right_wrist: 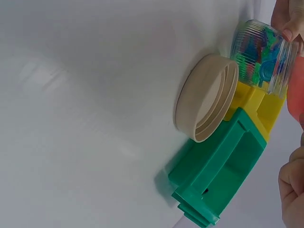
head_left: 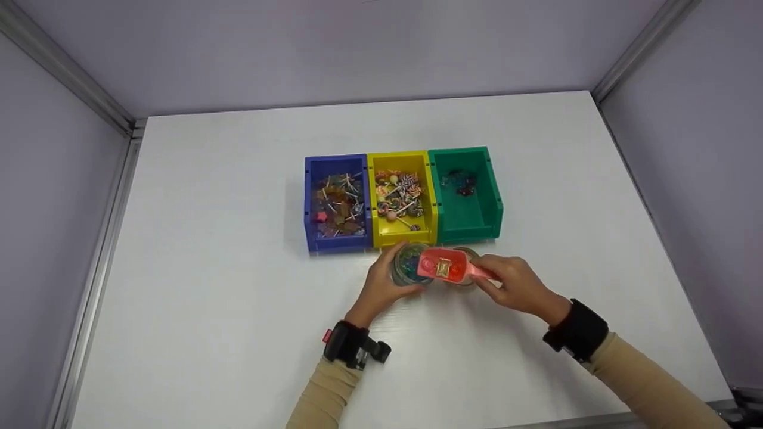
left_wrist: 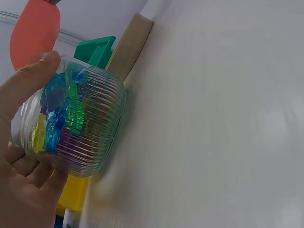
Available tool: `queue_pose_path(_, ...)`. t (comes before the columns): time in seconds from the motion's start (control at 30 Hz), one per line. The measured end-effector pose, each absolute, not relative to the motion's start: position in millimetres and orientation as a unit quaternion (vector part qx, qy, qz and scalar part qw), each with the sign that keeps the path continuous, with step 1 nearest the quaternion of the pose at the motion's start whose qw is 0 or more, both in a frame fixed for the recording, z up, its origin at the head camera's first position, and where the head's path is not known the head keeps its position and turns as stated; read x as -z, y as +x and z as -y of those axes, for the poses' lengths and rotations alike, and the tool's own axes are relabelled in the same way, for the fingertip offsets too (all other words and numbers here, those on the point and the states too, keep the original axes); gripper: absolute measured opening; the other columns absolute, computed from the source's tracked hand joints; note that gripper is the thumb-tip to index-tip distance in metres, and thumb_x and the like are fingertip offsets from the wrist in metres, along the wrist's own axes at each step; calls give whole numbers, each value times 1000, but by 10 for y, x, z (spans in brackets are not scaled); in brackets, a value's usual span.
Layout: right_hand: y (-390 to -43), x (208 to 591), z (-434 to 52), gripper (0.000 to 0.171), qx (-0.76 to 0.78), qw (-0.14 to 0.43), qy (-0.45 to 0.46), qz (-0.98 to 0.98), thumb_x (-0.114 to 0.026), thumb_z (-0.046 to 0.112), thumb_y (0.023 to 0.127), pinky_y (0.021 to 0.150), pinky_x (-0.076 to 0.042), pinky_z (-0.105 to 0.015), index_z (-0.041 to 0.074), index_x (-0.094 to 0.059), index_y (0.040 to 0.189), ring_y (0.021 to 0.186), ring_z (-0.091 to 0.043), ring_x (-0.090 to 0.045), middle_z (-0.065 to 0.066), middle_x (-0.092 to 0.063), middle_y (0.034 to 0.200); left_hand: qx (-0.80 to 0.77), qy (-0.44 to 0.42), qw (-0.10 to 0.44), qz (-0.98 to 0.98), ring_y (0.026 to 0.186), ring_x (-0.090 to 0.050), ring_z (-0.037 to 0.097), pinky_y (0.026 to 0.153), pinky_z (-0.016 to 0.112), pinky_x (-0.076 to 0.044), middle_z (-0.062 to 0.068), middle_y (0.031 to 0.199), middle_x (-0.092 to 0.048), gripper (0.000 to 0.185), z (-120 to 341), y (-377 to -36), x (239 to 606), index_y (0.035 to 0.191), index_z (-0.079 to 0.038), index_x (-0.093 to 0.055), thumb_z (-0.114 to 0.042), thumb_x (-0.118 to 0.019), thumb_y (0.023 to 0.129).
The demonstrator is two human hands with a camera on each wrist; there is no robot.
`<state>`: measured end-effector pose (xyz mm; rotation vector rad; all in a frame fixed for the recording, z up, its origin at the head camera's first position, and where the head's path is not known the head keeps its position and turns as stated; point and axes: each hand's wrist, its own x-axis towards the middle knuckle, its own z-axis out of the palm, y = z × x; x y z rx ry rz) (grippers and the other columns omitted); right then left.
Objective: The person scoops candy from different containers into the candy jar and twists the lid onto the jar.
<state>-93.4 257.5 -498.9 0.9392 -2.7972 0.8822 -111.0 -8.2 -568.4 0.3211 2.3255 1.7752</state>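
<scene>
My left hand (head_left: 380, 288) grips a ribbed glass jar (left_wrist: 110, 102) round its sides, thumb near the rim. Translucent blue, green, yellow and other coloured pieces fill part of the jar. The handle of a red scoop (left_wrist: 35, 33) is pinched in my right hand (head_left: 514, 285). In the head view the scoop lies level over the jar's right side, holding a pink piece, a gold piece (head_left: 443, 267) and a red piece. Under the scoop, partly hidden from above, a beige round lid (right_wrist: 192, 97) rests on the table, its hollow side showing in the right wrist view.
Three joined bins stand just behind the jar. The blue bin (head_left: 340, 243) and yellow bin (head_left: 405, 239) hold small lollipops and other pieces; the green bin (head_left: 468, 219) has a few dark translucent pieces at its back. Walls enclose the white table (head_left: 226, 286) at the back and sides.
</scene>
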Motion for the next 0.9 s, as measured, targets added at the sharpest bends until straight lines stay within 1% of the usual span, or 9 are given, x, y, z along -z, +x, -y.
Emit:
queue_pose_path(0.07,-943,4954,-2559,29,-271,22,311,911,-75,12,81,62,-59,-25,1,-69,108,69,-14,-66,-10,-77,96,-604,111,93,-784,131,-48,35,114,52,-38,18,140,-52,85,89,-1108,5684,142,-6,-43,-16,-86,69)
queue_pose_path(0.13,-956,4917,-2542,29,-256,12,315,914,-75,14,82,63,-59,-25,1,-69,108,68,-13,-65,-10,-77,95,-610,108,94,-780,131,-49,34,115,51,-38,18,140,-53,84,92,-1110,5682,141,-5,-45,-15,-86,69)
queue_pose_path(0.3,-996,4820,-2497,28,-231,-18,312,921,-72,19,86,60,-56,-21,2,-69,109,64,-10,-58,-8,-76,89,-609,98,106,-780,132,-48,33,116,49,-38,16,140,-52,83,94,-1122,5675,141,-6,-45,-18,-87,70)
queue_pose_path(0.57,-1041,4685,-2402,28,-207,-60,298,930,-69,22,88,69,-61,-30,4,-69,109,74,-16,-68,-7,-77,93,-604,86,116,-784,134,-47,31,117,47,-37,14,142,-52,85,83,-1136,5689,141,-7,-45,-17,-87,68)
queue_pose_path(0.8,-1061,4582,-2324,26,-205,-79,300,928,-69,21,89,72,-62,-33,4,-69,109,77,-17,-69,-7,-77,96,-602,81,118,-786,137,-46,29,119,45,-35,13,144,-51,84,80,-1134,5694,142,-9,-46,-18,-87,69)
queue_pose_path(0.9,-1075,4550,-2294,27,-198,-71,306,928,-70,21,88,72,-62,-34,4,-69,109,78,-18,-69,-8,-76,98,-605,79,120,-783,137,-45,29,119,44,-35,12,145,-51,84,76,-1127,5696,142,-10,-47,-19,-87,69)
